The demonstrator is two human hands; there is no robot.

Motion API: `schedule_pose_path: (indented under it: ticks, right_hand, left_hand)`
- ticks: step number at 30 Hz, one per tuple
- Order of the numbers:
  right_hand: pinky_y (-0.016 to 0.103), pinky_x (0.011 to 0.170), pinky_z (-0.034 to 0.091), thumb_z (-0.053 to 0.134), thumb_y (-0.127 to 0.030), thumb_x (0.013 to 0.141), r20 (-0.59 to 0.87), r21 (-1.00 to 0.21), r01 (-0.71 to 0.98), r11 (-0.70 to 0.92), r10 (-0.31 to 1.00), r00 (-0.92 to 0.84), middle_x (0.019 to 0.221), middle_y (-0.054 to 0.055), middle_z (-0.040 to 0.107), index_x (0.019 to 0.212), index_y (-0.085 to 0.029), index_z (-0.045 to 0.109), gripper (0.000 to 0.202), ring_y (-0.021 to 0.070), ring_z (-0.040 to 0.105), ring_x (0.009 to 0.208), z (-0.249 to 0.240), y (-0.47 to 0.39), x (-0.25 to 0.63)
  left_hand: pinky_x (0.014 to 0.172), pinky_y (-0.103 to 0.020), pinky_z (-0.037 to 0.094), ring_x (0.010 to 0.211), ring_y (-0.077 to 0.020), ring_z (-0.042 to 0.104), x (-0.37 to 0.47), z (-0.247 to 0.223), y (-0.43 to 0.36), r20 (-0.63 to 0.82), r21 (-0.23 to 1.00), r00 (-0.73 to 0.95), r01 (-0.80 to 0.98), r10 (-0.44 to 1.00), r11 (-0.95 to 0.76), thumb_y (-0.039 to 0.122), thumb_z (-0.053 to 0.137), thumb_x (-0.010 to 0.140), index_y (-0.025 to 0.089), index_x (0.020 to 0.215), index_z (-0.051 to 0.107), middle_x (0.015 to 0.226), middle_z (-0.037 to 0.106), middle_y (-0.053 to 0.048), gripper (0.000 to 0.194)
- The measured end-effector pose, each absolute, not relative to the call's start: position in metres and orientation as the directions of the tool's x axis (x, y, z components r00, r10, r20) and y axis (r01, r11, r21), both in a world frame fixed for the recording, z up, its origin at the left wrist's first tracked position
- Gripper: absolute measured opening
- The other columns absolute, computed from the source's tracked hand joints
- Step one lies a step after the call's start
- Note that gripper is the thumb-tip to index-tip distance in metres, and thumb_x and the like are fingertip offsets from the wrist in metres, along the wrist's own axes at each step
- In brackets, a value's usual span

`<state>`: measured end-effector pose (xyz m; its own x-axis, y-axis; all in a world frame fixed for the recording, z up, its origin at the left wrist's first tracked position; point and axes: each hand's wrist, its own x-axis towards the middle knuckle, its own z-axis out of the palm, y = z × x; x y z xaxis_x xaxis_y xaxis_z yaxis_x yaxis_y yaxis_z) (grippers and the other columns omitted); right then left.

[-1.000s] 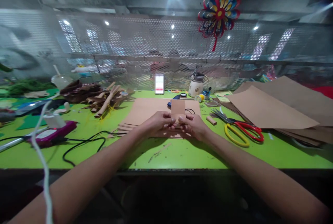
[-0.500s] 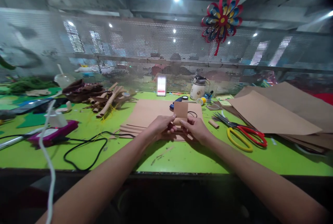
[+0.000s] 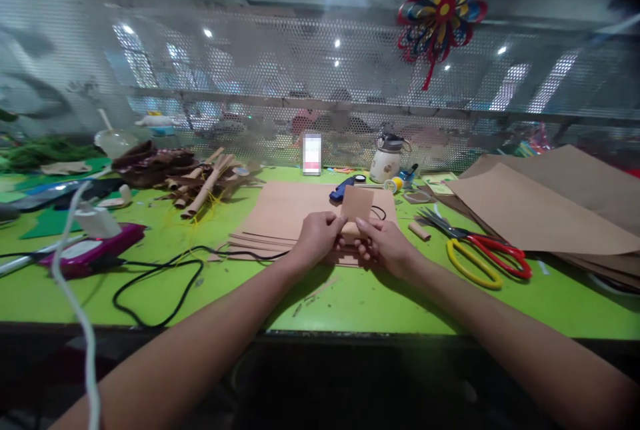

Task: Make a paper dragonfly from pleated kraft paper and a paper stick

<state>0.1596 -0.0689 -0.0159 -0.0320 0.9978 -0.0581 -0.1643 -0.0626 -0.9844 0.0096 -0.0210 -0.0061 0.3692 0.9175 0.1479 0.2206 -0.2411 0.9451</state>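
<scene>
A small piece of brown kraft paper [image 3: 357, 203] stands up between my two hands, its lower part curled over toward me. My left hand [image 3: 320, 237] is closed on its left edge, thumb and fingers pinching. On the other side my right hand [image 3: 386, 242] pinches the lower right of the same piece. Beneath and behind the hands lies a stack of brown paper sheets [image 3: 285, 207]. A blue glue-gun-like tool [image 3: 342, 189] rests on the stack just behind the held paper. A short rolled paper tube [image 3: 419, 231] lies right of my right hand.
Scissors [image 3: 475, 243] with red and yellow handles lie at right, before large brown sheets [image 3: 540, 210]. On the left are a purple power strip [image 3: 95, 250], a black cable [image 3: 187, 290] and rolled paper tubes [image 3: 207, 187]. A phone [image 3: 312, 155] and bottle [image 3: 385, 160] stand at the back.
The camera view has shifted slightly. Both hands still pinch the paper, which now stands a little tilted, and the curled lower part has turned slightly between the fingers.
</scene>
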Motion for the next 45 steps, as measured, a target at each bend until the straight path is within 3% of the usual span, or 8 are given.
schedule_pose_path:
  ticks: [4, 14, 26, 36, 45]
  right_hand:
    - [0.018, 0.037, 0.04, 0.065, -0.036, 0.075, -0.057, -0.982, -0.178, -0.062, 0.998, -0.031, 0.055, -0.001, 0.056, 0.083, -0.016, 0.058, 0.023, 0.0072, 0.047, 0.04, -0.017, -0.069, 0.16]
    - [0.023, 0.042, 0.044, 0.067, -0.031, 0.073, -0.089, -0.975, -0.197, -0.099, 0.994, -0.061, 0.059, 0.001, 0.058, 0.077, -0.015, 0.057, 0.02, 0.0085, 0.049, 0.044, -0.017, -0.069, 0.162]
    - [0.021, 0.046, 0.044, 0.068, -0.031, 0.074, 0.01, -0.975, -0.221, -0.007, 0.997, -0.073, 0.066, 0.005, 0.065, 0.082, -0.014, 0.059, 0.02, 0.0123, 0.059, 0.055, -0.022, -0.065, 0.163]
    - [0.019, 0.04, 0.04, 0.072, -0.033, 0.069, -0.036, -0.976, -0.211, -0.045, 0.998, -0.047, 0.066, 0.006, 0.066, 0.085, -0.013, 0.062, 0.028, 0.0103, 0.056, 0.048, -0.02, -0.065, 0.163]
    - [0.023, 0.051, 0.047, 0.076, -0.029, 0.064, -0.006, -0.968, -0.252, -0.008, 1.0, -0.006, 0.065, 0.006, 0.067, 0.084, -0.011, 0.063, 0.03, 0.015, 0.064, 0.06, -0.017, -0.066, 0.16]
  left_hand:
    - [0.04, -0.019, 0.037, 0.038, -0.0093, 0.049, 0.011, -0.006, -0.021, 0.183, 0.942, 0.351, 0.205, 0.918, -0.266, 0.039, 0.055, 0.081, 0.015, 0.058, 0.051, 0.042, 0.051, 0.002, 0.033]
    - [0.036, -0.017, 0.033, 0.038, -0.0076, 0.048, 0.012, 0.004, -0.035, -0.076, 0.992, 0.427, 0.123, 0.901, 0.025, 0.031, 0.056, 0.082, 0.015, 0.076, 0.053, 0.051, 0.055, 0.001, 0.017]
    - [0.036, -0.016, 0.031, 0.035, -0.0057, 0.044, 0.013, 0.003, -0.033, -0.071, 0.996, 0.417, 0.083, 0.906, 0.04, 0.027, 0.058, 0.08, 0.014, 0.075, 0.052, 0.049, 0.053, 0.002, 0.015]
    - [0.038, -0.018, 0.032, 0.041, -0.009, 0.051, 0.013, -0.005, -0.03, -0.072, 0.996, 0.454, 0.071, 0.888, 0.045, 0.031, 0.059, 0.079, 0.014, 0.082, 0.057, 0.056, 0.056, -0.001, 0.017]
    - [0.043, -0.018, 0.034, 0.044, -0.0076, 0.05, 0.013, -0.011, -0.023, -0.004, 1.0, 0.474, -0.001, 0.88, 0.006, 0.025, 0.061, 0.076, 0.012, 0.09, 0.061, 0.06, 0.059, -0.002, 0.019]
